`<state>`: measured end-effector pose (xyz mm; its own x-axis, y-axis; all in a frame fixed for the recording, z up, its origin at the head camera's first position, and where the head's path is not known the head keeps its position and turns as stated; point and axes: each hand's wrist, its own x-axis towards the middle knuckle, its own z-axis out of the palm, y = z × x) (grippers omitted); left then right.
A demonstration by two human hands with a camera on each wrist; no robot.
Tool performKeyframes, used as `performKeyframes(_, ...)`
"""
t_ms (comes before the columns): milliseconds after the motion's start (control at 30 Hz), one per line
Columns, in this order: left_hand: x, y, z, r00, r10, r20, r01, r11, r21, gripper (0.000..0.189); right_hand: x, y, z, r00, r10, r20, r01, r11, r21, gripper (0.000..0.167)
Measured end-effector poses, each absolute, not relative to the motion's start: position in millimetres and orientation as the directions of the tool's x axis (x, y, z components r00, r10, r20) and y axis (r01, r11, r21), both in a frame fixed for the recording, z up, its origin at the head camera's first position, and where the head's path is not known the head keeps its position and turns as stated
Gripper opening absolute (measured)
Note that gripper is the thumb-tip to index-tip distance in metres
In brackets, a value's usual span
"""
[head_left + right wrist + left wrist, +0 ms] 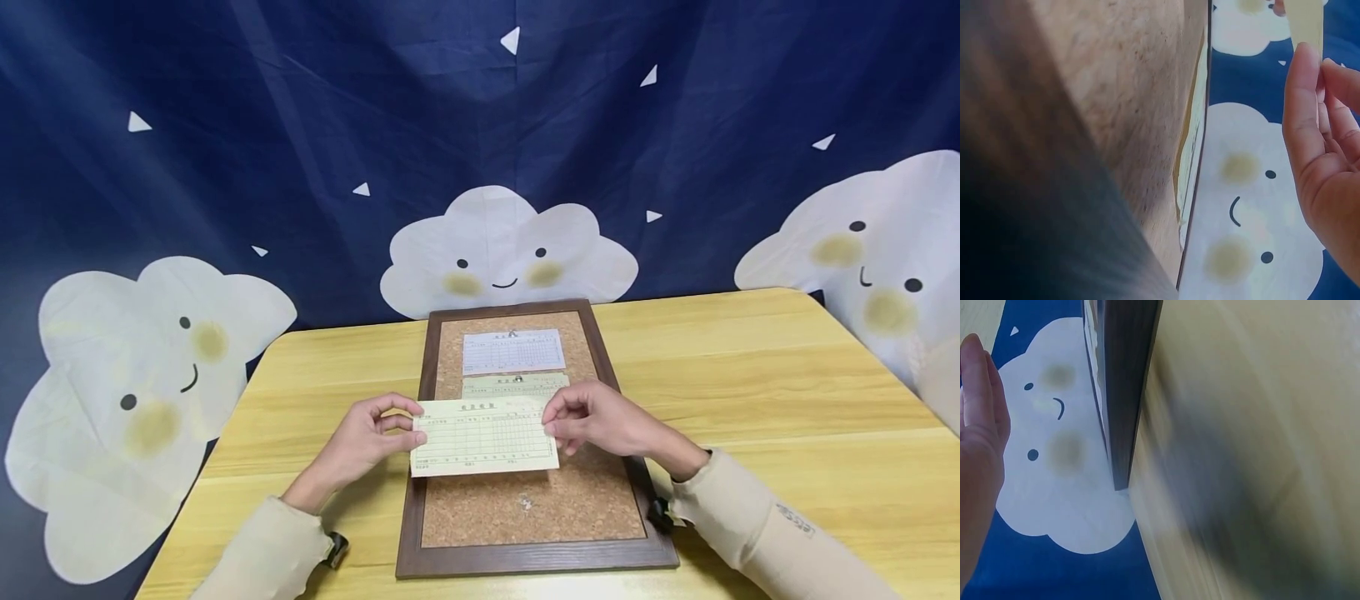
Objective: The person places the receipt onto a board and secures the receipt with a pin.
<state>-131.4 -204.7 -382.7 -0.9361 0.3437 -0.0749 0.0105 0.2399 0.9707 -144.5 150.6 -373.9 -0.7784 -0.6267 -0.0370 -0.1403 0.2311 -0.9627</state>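
A pale yellow printed form (480, 442) is held up over a framed cork board (600, 500). My left hand (371, 437) pinches its left edge between thumb and fingers. At the opposite edge, my right hand (600, 417) pinches the paper the same way; the right wrist view also shows this hand (1329, 144) gripping the slip. Higher on the board, a white form (512, 352) hangs from a pin, and a greenish form (480, 387) is pinned below it, partly covered by the held sheet. A small cluster of clear pins (526, 502) lies on the lower cork.
The board lies on a light wooden table (750, 400), its dark brown frame (540, 557) raised around the cork. Behind the table hangs a dark blue curtain (420, 100) with white clouds. Each sleeve has a black wrist device (337, 550) near the tabletop.
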Motion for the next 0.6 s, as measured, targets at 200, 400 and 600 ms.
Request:
performKeyframes(200, -131, -201, -385, -0.915, 0.399, -0.053, 0.031, 0.200, 0.979, 0.038, -144, 157, -376, -0.780, -0.625, -0.037, -0.143, 0.234, -0.962, 0.007)
performKeyframes(400, -130, -196, -389, -0.896, 0.443, 0.019, 0.102, 0.165, 0.981, 0.031, -142, 163, -377, -0.782, -0.620, -0.058, -0.125, 0.248, -0.961, 0.008)
performKeyframes(600, -132, -194, -392, -0.872, 0.489, 0.038, 0.141, 0.176, 0.974, 0.031, -141, 167, -378, -0.786, -0.613, -0.080, -0.108, 0.263, -0.959, 0.009)
